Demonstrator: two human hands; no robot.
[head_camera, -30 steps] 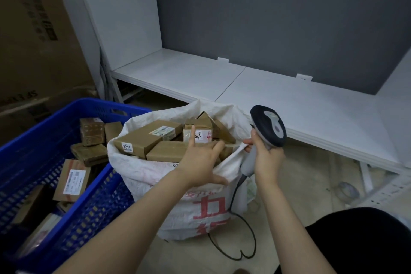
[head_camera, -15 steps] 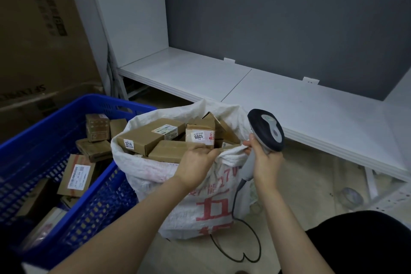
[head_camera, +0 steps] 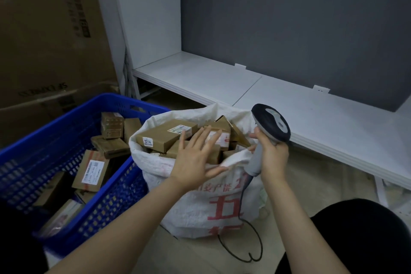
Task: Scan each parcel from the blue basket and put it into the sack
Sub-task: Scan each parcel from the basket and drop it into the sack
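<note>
A white woven sack [head_camera: 200,207] with red characters stands on the floor, filled to its mouth with brown cardboard parcels; one at the top [head_camera: 165,138] bears a "2214" label. My left hand [head_camera: 195,158] is spread flat, fingers straight, over the parcels at the sack's mouth. My right hand [head_camera: 270,158] grips the grey handle of a barcode scanner [head_camera: 271,124] and also pinches the sack's rim. The blue basket [head_camera: 111,196] on the left holds several more parcels, one labelled parcel [head_camera: 91,170] near its middle.
A low white shelf [head_camera: 278,104] with a grey back panel runs behind the sack. Large cardboard boxes [head_camera: 49,35] stand at the left behind the basket. The scanner's black cable [head_camera: 251,249] loops on the floor in front of the sack.
My left hand let go of the sack's rim, opened and lifted flat above the parcels. The right hand kept hold of the scanner and the rim.
</note>
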